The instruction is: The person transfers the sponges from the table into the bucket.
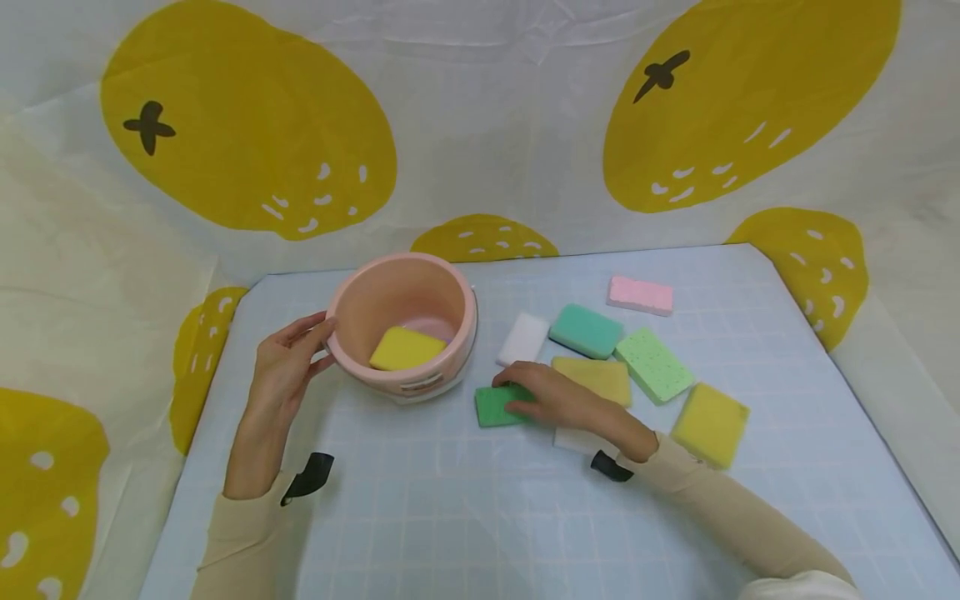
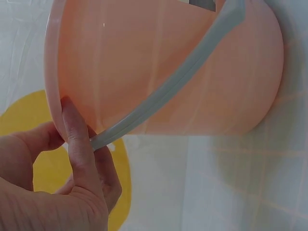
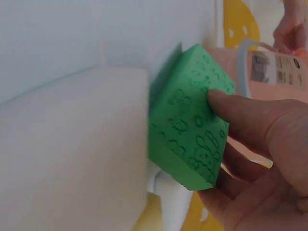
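A pink bucket [image 1: 360,304] stands at the left of the table with a yellow sponge [image 1: 406,348] inside it. My left hand [image 1: 283,371] pinches the bucket's rim on its left side, thumb and fingers on either side of the wall. In the left wrist view the grey handle [image 2: 163,98] hangs slantwise across the bucket, passing by those fingers. Just right of the bucket, my right hand [image 1: 558,400] grips a green sponge [image 3: 190,125] with embossed patterns, thumb on one face and fingers behind. The sponge is slightly tilted against the table surface in the right wrist view.
Around the right hand lie a white sponge [image 1: 524,338], a teal sponge [image 1: 587,331], a speckled light green sponge [image 1: 654,367], two yellow sponges [image 1: 609,377] and a white block [image 1: 573,441] partly under the wrist. A pink sponge [image 1: 640,296] lies farther back.
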Demonstrator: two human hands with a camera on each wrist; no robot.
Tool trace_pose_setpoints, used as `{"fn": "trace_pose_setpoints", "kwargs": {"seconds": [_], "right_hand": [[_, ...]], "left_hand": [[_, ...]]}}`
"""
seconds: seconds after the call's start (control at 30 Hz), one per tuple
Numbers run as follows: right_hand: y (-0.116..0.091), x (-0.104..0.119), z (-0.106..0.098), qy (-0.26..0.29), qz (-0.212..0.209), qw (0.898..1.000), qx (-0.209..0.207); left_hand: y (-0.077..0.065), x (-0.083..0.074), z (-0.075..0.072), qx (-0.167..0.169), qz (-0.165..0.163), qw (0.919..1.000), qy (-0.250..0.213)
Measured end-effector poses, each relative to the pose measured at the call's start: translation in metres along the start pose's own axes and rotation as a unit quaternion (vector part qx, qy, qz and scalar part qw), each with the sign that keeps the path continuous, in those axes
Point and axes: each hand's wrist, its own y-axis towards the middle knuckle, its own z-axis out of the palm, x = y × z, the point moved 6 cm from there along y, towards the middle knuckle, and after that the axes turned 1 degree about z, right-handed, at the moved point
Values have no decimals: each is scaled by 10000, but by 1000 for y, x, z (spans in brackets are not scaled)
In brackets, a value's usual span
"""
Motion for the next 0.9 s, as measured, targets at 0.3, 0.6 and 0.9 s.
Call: {"fn": "trace_pose_setpoints", "kwargs": {"seconds": [0.3,0.6,0.9], "right_hand": [[-4,8,-16,142,-274,9995,-105],[-12,9,-28,784,-574,9949,-261],[-16,10,-43,1271,-476,9902,-339]], "left_hand": [[0,1,0,50,-12,9999,112],[1,3,0,29,-47,9998,208],[0,1,-1,157,79,9995,271]]}}
